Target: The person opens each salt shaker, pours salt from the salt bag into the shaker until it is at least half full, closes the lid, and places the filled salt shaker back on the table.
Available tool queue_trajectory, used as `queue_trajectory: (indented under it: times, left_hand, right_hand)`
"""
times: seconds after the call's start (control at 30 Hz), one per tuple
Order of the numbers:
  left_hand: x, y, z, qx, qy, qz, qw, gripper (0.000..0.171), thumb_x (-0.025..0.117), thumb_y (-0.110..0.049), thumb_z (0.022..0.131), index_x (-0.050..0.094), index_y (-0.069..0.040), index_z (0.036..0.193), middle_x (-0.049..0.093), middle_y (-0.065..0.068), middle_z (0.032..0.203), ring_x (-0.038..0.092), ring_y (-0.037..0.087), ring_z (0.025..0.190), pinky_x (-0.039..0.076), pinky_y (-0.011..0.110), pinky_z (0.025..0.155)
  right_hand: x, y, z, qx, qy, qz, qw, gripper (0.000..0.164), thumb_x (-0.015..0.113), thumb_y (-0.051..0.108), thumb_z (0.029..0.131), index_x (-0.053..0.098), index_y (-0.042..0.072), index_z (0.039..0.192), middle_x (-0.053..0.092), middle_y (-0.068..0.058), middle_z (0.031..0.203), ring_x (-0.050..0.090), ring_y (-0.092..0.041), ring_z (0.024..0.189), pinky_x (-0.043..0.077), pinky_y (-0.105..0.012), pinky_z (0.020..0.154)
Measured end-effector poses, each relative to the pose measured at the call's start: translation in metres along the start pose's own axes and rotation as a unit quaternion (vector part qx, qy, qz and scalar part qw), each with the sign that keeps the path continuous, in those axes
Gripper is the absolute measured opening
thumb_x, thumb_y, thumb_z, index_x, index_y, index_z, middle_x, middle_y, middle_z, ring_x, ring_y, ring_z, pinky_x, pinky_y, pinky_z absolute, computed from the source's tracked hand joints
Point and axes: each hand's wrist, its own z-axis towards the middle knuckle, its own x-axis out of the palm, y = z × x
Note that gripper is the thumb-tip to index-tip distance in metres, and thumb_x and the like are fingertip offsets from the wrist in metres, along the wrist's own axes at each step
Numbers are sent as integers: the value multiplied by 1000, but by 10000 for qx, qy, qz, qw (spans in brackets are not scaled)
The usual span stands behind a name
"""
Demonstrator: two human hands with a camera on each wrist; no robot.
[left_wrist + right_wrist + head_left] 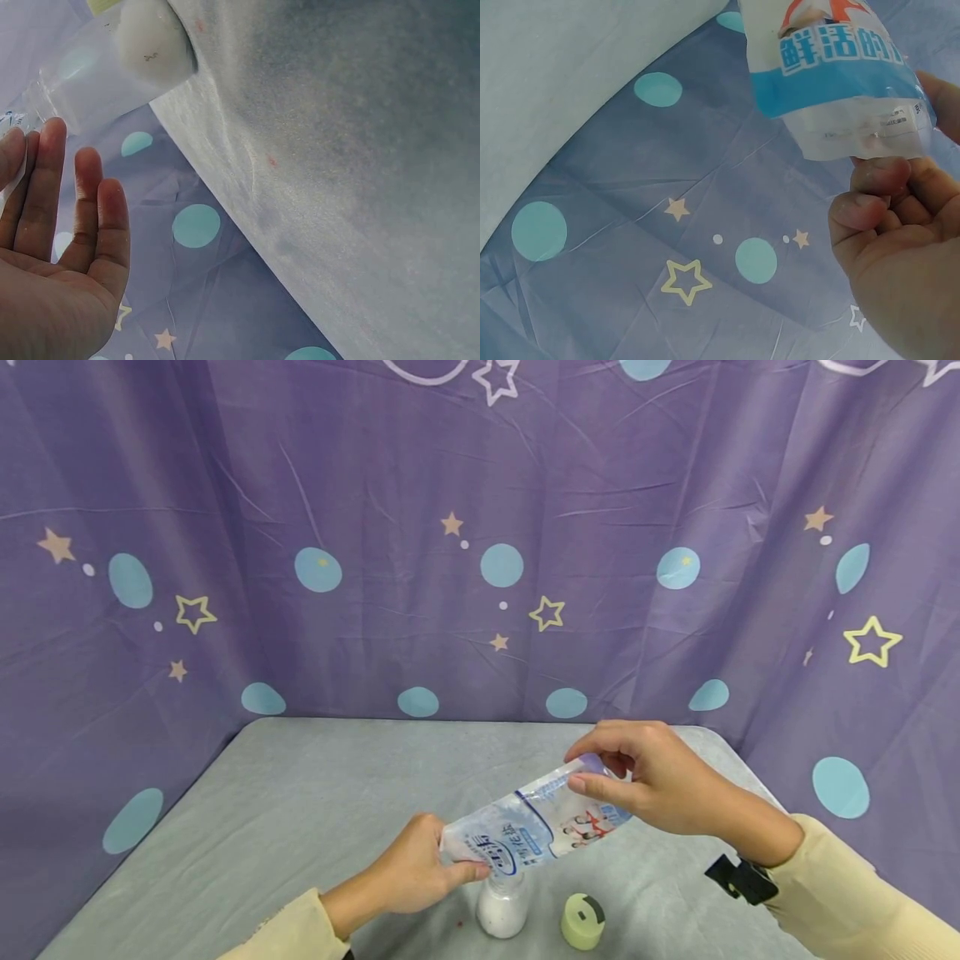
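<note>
A soft plastic refill pouch (536, 822) in white and blue, printed with Chinese characters, slants down to the left above the table. My left hand (412, 868) pinches its lower end, thumb on the front face. At the raised end, my right hand (648, 777) grips the pouch between thumb and fingers. Directly under the low end stands a clear bottle (502, 914) with white contents; the pouch hides its mouth. In the left wrist view the bottle (90, 75) is beside my fingertips. The right wrist view shows the pouch's blue-banded end (840, 82) above my curled fingers.
A pale green round cap-like piece (582, 928) with a dark patch sits on the table right of the bottle. A light grey cloth covers the table (315, 785). Behind and at both sides hangs a purple curtain (375, 635) with stars and dots.
</note>
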Motion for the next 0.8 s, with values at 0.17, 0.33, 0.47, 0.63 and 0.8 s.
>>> queue_trajectory:
  times: [0.17,0.33,0.47,0.63,0.8]
  left_hand:
    - [0,0,0,-126,33,-48,9999,16,85,-22,85,80,-12,97,78,-7,90,69,3,81,55,26,70]
    - [0,0,0,-186,55,-60,9998,16,85,-23,85,80,-12,96,78,-7,89,67,3,78,54,26,67]
    - [-1,0,-1,-201,65,-51,9998,16,85,-23,85,80,-11,96,78,-7,88,67,3,77,54,26,67]
    - [-1,0,0,-222,77,-65,9997,16,85,-24,85,80,-11,95,78,-7,88,65,2,75,53,26,65]
    - [-1,1,-1,-206,94,-68,9997,16,85,-24,86,80,-12,95,77,-8,88,66,2,77,54,26,68]
  right_hand:
    - [1,1,1,36,-78,-11,10000,15,82,15,88,76,22,100,50,15,71,45,-5,60,39,-20,52]
    - [3,2,2,153,-136,75,9998,14,83,14,87,76,21,98,49,15,69,42,-2,58,37,-20,50]
    - [4,2,2,253,-135,144,9995,12,82,14,87,76,21,95,50,14,69,42,-3,57,36,-20,49]
    - [6,3,3,308,-201,152,9992,12,82,13,87,76,21,92,52,14,69,42,-3,56,36,-19,48]
    - [7,3,4,293,-278,197,9990,11,83,12,86,76,20,90,53,14,69,42,-2,56,36,-19,47]
